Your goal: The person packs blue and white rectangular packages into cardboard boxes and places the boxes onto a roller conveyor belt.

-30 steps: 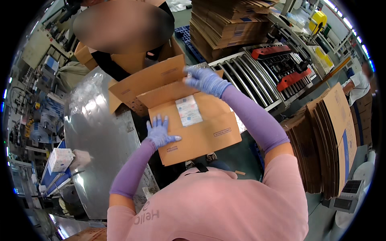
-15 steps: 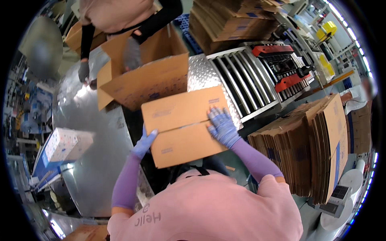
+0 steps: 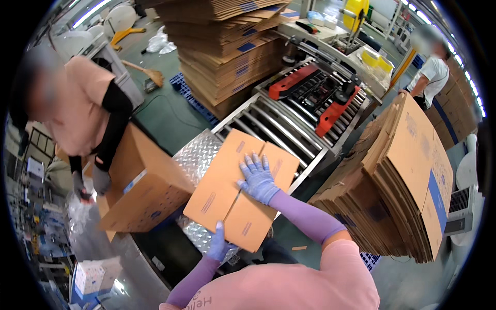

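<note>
Left: co-worker's grey-gloved hands [image 3: 102, 181] at a large open brown cardboard box [image 3: 152, 209]. Next, blue-gloved left hand [image 3: 218, 247] at the near-left edge of a closed rectangular brown cardboard box [image 3: 217, 188]; thumb against it, other fingers hidden, grip cannot be told. Closed box is at the near end of a silver metal roller conveyor [image 3: 279, 125]. Blue-gloved right hand [image 3: 258, 183] flat on its top, fingers spread. Right: stacked flattened brown cardboard [image 3: 385, 181].
</note>
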The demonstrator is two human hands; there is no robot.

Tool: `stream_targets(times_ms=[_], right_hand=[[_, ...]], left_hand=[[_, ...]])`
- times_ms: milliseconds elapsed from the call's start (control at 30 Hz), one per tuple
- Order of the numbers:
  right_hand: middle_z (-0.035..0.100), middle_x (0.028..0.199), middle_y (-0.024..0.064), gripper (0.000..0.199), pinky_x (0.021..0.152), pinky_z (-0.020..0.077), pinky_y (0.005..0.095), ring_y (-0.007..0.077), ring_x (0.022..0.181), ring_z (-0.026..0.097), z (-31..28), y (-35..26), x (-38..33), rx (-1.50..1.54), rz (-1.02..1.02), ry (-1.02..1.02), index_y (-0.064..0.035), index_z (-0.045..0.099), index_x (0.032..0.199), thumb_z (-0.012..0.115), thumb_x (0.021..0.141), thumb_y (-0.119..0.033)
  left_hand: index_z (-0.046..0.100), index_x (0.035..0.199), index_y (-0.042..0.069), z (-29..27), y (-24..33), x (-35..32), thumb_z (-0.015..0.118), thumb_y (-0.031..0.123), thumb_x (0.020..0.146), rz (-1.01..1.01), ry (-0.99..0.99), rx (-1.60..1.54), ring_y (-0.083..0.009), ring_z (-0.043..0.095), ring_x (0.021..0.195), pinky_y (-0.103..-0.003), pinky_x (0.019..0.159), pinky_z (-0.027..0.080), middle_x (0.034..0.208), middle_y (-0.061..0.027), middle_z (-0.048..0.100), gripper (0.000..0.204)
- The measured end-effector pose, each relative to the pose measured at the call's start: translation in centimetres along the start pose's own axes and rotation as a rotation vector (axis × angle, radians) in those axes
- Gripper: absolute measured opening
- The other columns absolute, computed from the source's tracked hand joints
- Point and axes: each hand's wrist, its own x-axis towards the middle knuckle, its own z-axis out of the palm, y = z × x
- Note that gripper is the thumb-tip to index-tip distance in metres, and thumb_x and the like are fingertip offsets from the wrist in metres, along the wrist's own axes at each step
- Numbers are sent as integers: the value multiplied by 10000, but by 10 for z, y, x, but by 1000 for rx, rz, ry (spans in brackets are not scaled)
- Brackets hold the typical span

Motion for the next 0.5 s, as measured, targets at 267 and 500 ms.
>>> stream_targets(times_ms=[267,500], right_hand=[[224,1513,146,682,1138,9,483,308,1420,122,-22,192,114,-46,227,43,-84,312,1432,294,927,-541],[243,1506,152,649,1136,26,473,294,1415,147,-38,320,189,-82,423,148,-82,312,1432,327,919,-480]], left_hand=[[320,1369,149,176,60,203,511,605,854,-98,98,125,-337,533,1141,-593,854,471,1314,-121,473,713],[86,1417,244,272,122,354,609,517,822,90,173,396,-357,597,1001,-656,730,491,1262,-140,485,839]])
